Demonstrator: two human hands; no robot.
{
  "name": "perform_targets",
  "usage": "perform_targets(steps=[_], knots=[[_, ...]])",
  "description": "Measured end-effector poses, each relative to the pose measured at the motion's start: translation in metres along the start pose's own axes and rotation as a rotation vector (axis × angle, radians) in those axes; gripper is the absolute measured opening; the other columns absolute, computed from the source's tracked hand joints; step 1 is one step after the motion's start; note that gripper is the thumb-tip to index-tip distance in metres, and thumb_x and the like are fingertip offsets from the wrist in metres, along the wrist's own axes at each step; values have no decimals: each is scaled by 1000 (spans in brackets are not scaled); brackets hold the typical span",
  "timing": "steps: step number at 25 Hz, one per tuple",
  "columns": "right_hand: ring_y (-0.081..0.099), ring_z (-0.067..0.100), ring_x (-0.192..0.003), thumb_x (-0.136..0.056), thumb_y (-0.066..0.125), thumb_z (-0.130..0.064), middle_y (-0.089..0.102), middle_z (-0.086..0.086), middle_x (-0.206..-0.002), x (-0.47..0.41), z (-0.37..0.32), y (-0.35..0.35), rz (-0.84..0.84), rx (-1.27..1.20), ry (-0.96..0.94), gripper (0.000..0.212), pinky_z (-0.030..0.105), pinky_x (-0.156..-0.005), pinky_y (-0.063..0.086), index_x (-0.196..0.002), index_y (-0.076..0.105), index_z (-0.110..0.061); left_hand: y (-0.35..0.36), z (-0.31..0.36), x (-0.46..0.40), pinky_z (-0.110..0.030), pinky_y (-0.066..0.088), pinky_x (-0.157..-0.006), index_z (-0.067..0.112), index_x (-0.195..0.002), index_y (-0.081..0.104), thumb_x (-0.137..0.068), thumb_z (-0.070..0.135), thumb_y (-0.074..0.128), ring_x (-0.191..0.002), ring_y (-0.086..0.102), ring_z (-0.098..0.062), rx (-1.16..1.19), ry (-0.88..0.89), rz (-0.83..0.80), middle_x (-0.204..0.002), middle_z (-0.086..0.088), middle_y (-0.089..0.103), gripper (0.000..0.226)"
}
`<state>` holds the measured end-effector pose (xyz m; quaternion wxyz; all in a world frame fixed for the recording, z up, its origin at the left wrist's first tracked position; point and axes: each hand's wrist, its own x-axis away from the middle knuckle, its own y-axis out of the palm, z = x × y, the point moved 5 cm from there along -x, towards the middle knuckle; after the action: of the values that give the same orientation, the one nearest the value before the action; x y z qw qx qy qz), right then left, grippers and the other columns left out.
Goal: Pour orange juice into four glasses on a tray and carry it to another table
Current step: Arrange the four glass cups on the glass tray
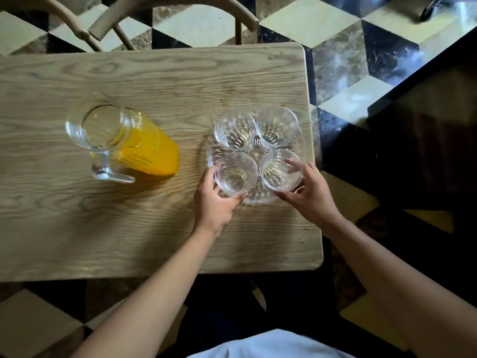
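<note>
A clear cut-glass tray [211,155] lies near the right end of the wooden table [129,215], with four empty ribbed glasses on it. My left hand [215,200] grips the near-left glass [236,174] from the side. My right hand [308,191] holds the near-right glass [281,170], its fingers curled around the wall. The two far glasses [235,130] [277,126] stand untouched. A glass pitcher [121,140] of orange juice stands on the left, its handle pointing toward me.
Two wooden chair backs [165,14] stand beyond the table's far edge. The floor [348,73] around has a black, cream and marble cube pattern. A dark surface [426,125] lies to the right of the table.
</note>
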<state>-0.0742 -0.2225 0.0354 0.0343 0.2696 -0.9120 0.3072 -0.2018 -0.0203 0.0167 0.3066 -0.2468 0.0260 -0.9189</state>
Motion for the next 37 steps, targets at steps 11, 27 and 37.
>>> perform_targets(steps=[11,27,37], knots=[[60,3,-89,-69,93,-15,60,13,-120,-3,1,2,7,14,-2,80,-2,-76,39,-140,57,-15,6,-7,-6,-49,52,-117,14,-144,54,-69,-14,92,-120,62,14,1,-21,-9,-135,4,64,89],[69,16,-79,-69,94,-19,50,1,-131,8,13,-7,-75,-78,100,100,23,-74,57,-153,40,-23,-11,6,14,-43,43,-125,18,-154,48,-70,3,98,-142,54,-20,-122,43,-2,-151,-7,55,99],[57,17,-119,-68,93,-34,41,5,-138,53,-9,-39,-23,-82,94,116,35,-99,56,-160,26,-16,-37,38,84,-42,44,-123,10,-155,47,-66,29,93,-138,56,-19,-110,135,120,-143,-10,57,102]])
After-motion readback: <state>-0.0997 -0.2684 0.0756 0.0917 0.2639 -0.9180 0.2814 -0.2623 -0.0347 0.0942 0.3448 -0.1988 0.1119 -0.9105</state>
